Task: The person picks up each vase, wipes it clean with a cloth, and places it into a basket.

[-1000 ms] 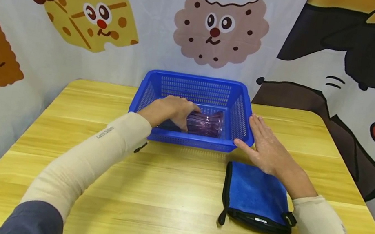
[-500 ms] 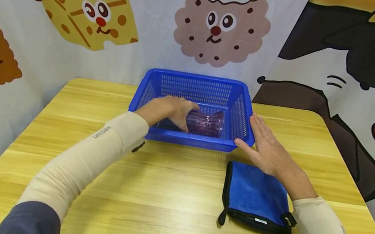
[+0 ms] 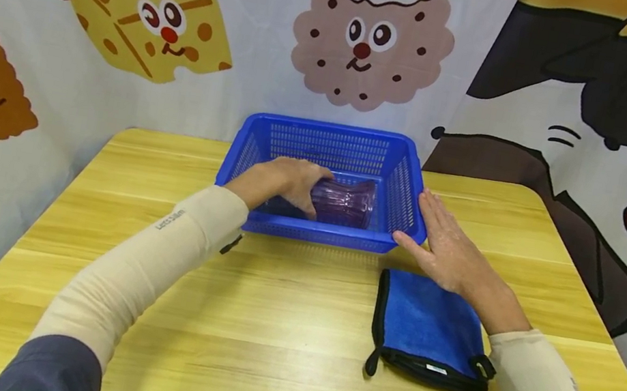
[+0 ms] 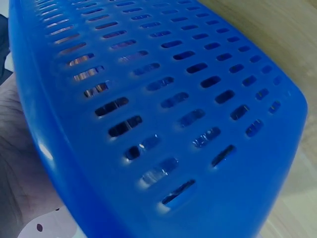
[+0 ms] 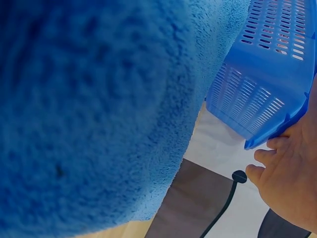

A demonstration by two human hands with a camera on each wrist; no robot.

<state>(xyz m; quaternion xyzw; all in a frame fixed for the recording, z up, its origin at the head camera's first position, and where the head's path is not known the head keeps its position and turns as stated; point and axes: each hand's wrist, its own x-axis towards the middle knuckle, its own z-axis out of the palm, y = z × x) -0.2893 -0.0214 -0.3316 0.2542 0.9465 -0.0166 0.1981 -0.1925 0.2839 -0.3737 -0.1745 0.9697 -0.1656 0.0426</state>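
Observation:
Inside a blue plastic basket [image 3: 320, 232], a ribbed purple clear glass [image 3: 346, 201], flared at its end, lies on its side. My left hand [image 3: 293, 182] reaches over the near rim and grips the glass's left part, thumb on the near side and fingers on the far side. In the left wrist view the slotted basket wall [image 4: 198, 99] hides most of that hand. My right hand [image 3: 448, 249] rests against the basket's right end, fingers straight along its outside and thumb at the near corner. Below it lies a folded blue cloth [image 3: 430, 333] with black edging.
The basket stands near the back of a wooden table [image 3: 240, 335]. Behind it hangs a white curtain [image 3: 256, 20] with cartoon figures. Something dark and clear [image 3: 280, 206] shows partly under my left hand in the basket.
The purple glass has risen slightly at its right end, and my left hand has lifted a little with it. My right hand, the basket and the cloth stay in place.

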